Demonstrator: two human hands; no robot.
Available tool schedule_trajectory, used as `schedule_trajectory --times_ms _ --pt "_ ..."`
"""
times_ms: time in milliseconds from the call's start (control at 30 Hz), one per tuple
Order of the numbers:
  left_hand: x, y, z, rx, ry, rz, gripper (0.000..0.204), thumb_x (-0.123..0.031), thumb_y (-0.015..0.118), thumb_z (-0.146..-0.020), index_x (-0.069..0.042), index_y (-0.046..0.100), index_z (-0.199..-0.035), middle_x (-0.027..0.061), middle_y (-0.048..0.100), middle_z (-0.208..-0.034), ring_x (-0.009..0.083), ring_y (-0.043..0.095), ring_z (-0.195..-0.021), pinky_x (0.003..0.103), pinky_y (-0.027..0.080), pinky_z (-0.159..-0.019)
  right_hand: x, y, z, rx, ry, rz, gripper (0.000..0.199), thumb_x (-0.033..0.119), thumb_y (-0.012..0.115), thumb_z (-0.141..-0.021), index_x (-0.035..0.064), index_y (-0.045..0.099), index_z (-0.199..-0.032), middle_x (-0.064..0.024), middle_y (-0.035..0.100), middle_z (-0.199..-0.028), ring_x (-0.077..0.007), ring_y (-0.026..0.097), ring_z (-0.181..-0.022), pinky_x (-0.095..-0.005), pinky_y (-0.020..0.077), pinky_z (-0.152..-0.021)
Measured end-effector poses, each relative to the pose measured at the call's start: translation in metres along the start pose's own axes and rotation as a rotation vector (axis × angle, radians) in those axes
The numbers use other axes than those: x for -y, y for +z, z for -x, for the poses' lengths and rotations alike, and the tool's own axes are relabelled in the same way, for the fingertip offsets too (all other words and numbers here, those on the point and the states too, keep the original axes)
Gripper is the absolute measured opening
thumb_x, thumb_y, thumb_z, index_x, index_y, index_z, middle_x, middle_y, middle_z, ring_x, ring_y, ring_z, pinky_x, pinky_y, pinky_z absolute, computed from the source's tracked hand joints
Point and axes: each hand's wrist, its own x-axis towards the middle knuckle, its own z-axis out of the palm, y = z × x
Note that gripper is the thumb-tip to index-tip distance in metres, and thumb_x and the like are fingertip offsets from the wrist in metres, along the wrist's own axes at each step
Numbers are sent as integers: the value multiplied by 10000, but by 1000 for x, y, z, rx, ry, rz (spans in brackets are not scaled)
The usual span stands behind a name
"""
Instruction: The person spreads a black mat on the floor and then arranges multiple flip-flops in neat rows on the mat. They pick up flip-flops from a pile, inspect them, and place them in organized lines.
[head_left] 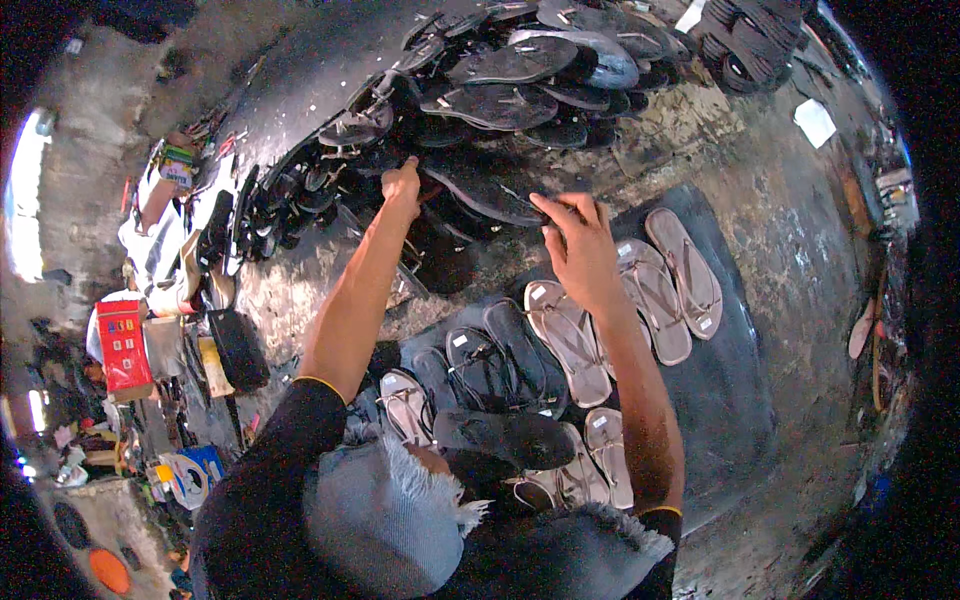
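A black sandal (pixel 482 196) lies slantwise between my two hands, at the near edge of a dark heap of footwear. My right hand (pixel 582 245) is at its right end, with the index fingertip over the edge and the thumb below, the end between them. At the sandal's left end is my left hand (pixel 402 190), its fingers curled closed and the thumb side up. What those left fingers hold is hidden against the dark heap. Nearer to me, pale sandals (pixel 568 335) and black sandals (pixel 478 355) with small white stickers lie in rows on a dark mat (pixel 728 400).
Ahead is a large pile of black sandals (pixel 500 105). On the left stand a red box (pixel 123 345), a black box (pixel 238 350) and mixed clutter. A white scrap of paper (pixel 815 123) lies on the worn floor (pixel 800 260) to the right. My denim-clad knees (pixel 385 515) are below.
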Motion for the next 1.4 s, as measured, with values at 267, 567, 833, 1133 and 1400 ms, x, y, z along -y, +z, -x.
schedule_trajectory --times_ms 267,567,833,1133,1400 --pt "17 22 5 77 -108 225 433 -395 594 -1049 -50 603 -1310 147 695 -1213 341 714 -1013 547 647 -733 -8 42 -6 -15 -115 316 561 104 645 -974 167 516 -1517 -71 631 -1426 -341 599 -1272 -450 486 -1081" --pt "32 7 -72 182 -43 544 356 -273 454 -1105 -7 569 -1311 212 695 -1194 392 739 -893 535 688 -710 -10 -85 66 -176 298 -131 472 89 656 -985 -3 553 -1436 -152 679 -1255 -266 658 -1117 -384 528 -967" --pt "65 -6 -80 288 -27 574 537 -352 713 -995 27 571 -1348 208 728 -1186 340 718 -1116 415 585 -901 6 -116 201 -405 729 -1057 581 -60 611 -939 12 497 -1504 -53 687 -1245 -165 680 -1064 -301 534 -934" --pt "70 2 155 259 1271 -659 435 -132 740 -944 16 631 -1338 151 685 -1308 264 632 -1191 407 474 -1061 57 -146 265 -559 779 -1193 576 -32 671 -925 19 514 -1477 -47 674 -1280 -150 644 -1134 -306 479 -1031" --pt "5 25 364 1329 554 82 476 -2 721 -931 -31 616 -1394 95 688 -1318 157 647 -1159 317 538 -977 80 -156 321 -568 717 -1127 496 96 723 -967 14 563 -1429 -70 670 -1325 -195 609 -1230 -360 469 -1070"
